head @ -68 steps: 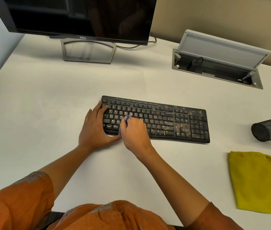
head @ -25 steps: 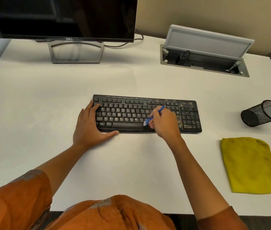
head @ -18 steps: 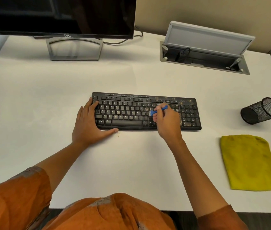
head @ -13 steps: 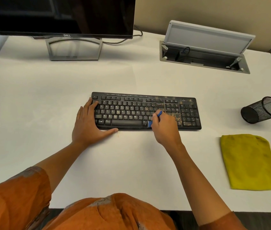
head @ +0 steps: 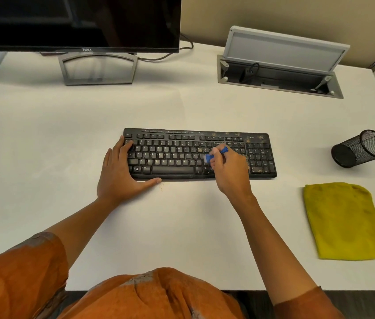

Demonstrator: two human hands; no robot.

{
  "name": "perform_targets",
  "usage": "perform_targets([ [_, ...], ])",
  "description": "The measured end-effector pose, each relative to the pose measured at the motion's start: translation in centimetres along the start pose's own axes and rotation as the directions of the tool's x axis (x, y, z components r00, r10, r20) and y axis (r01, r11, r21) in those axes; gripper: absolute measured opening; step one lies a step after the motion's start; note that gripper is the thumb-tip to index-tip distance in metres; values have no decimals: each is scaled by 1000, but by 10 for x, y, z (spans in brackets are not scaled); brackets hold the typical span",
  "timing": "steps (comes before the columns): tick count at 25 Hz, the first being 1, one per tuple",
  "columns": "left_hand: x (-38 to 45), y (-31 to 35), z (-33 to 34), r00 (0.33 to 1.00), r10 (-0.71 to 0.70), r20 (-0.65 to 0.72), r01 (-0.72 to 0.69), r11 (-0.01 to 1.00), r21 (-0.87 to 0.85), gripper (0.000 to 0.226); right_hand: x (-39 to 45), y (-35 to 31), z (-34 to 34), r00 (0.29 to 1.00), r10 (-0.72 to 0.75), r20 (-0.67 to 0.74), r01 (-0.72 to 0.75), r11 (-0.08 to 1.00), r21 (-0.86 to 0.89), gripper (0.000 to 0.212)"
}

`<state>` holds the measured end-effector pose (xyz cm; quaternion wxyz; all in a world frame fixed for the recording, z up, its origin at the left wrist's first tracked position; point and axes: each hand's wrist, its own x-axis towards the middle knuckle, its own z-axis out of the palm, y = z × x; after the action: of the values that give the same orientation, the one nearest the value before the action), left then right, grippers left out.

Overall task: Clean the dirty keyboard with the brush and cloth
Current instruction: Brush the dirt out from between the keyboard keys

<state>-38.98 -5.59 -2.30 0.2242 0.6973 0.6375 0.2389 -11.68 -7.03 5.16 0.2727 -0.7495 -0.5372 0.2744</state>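
Note:
A black keyboard lies in the middle of the white desk, with brownish dirt specks on its right part around the number pad. My right hand pinches a small blue brush, whose bristle end touches the keys right of the letter block. My left hand rests flat against the keyboard's left end, fingers on the edge keys and thumb along the front rim. A folded yellow cloth lies on the desk at the right, apart from both hands.
A dark monitor on a grey stand is at the back left. An open cable box with a raised lid sits at the back right. A black mesh pen cup lies tipped right of the keyboard. Crumbs lie by my left thumb.
My right hand with the brush has worked from the left part of the keyboard to its right part, stroking back and forth over the keys. My left hand has stayed at the left end.

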Motion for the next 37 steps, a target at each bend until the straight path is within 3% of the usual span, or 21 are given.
perform_targets([
  [2, 0, 0, 0, 1000, -7, 2, 7, 1000, -1, 122, 0, 0, 4, 1000, -6, 21, 6, 1000, -6, 34],
  [5, 0, 0, 0, 1000, -19, 9, 19, 1000, -4, 123, -2, 4, 7, 997, 30, 65, -18, 984, -175, 39],
  [9, 0, -1, 0, 1000, -16, 8, 16, 1000, -5, 122, -7, 3, 6, 994, -110, 21, 110, 994, 18, 32],
  [12, 0, 0, 0, 1000, -13, 8, 13, 1000, -5, 122, -14, 7, 6, 972, -210, 106, 215, 976, -44, 31],
  [14, 1, -1, 1, 1000, -13, 5, 13, 1000, -2, 122, -16, 13, 6, 974, -193, 116, 201, 977, -66, 37],
  [17, 0, -2, 1, 1000, -16, 12, 16, 1000, 1, 123, -16, 20, 7, 984, -176, 23, 175, 984, 37, 38],
  [21, 0, -2, 1, 1000, -9, 6, 9, 1000, 0, 123, -13, 23, 8, 991, -95, 92, 95, 995, 7, 39],
  [26, 0, -1, 1, 1000, -9, 0, 9, 1000, 6, 122, -8, 14, 10, 992, -59, -114, 76, 986, 151, 29],
  [33, 0, -1, 1, 1000, -6, -2, 6, 1000, 11, 123, -5, 16, 10, 997, 67, 30, -66, 996, -54, 39],
  [37, 0, -2, 1, 1000, -4, -3, 4, 1000, 7, 123, -6, 9, 11, 996, 27, -83, -17, 993, 116, 35],
])
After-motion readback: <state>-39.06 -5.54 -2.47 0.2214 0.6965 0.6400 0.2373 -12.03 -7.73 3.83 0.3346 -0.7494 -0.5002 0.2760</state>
